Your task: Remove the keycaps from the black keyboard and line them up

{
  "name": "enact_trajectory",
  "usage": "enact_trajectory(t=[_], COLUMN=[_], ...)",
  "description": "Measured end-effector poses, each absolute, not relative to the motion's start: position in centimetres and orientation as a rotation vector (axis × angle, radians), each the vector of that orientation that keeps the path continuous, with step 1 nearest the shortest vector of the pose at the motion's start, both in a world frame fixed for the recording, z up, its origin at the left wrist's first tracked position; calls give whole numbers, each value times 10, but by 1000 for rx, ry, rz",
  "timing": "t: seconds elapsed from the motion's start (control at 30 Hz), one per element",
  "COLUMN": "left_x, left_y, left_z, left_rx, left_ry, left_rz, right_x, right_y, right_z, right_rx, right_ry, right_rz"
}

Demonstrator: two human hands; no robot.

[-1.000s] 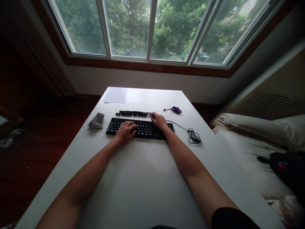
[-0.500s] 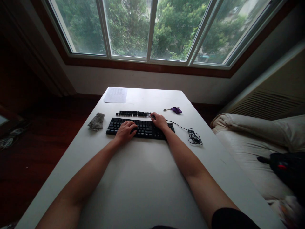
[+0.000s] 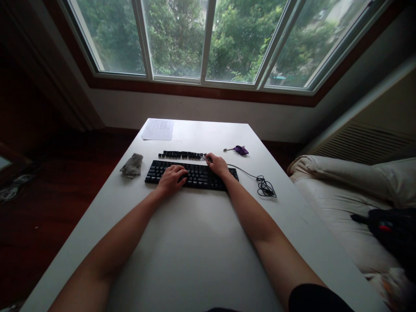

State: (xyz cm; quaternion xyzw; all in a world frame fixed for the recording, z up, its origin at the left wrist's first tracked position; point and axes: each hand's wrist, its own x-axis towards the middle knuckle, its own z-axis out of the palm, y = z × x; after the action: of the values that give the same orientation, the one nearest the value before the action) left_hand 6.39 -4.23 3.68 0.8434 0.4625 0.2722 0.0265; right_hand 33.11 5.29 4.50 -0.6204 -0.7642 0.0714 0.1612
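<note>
A black keyboard (image 3: pixel 198 177) lies on the white table in front of me. My left hand (image 3: pixel 172 177) rests on its left-middle keys, fingers spread and slightly bent. Over the keyboard's far edge, my right hand (image 3: pixel 217 164) has its fingers pinched around what looks like a wire keycap puller (image 3: pixel 204 158); thin shiny wires poke out at the fingertips, and the rest is hidden. Just behind the keyboard, several loose black keycaps (image 3: pixel 182 154) are lined up in rows, their right end close to my right fingers.
A grey cloth (image 3: pixel 131 166) lies left of the keyboard. To the right are a coiled black cable (image 3: pixel 265 187) and a small purple item (image 3: pixel 241 150) with a thin brush-like stick. A paper sheet (image 3: pixel 158 129) lies at the table's far left corner. A pale sofa (image 3: pixel 338 208) stands at the right.
</note>
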Motion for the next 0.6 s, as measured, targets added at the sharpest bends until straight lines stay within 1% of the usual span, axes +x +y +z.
enact_trajectory(t=[0.6], left_x=[63], left_y=[-43], left_z=[38], left_rx=[2599], left_ry=[1423], left_rz=[840], right_x=[330], right_y=[50], right_z=[49], right_rx=[-1783], right_ry=[-2177], right_rz=[217])
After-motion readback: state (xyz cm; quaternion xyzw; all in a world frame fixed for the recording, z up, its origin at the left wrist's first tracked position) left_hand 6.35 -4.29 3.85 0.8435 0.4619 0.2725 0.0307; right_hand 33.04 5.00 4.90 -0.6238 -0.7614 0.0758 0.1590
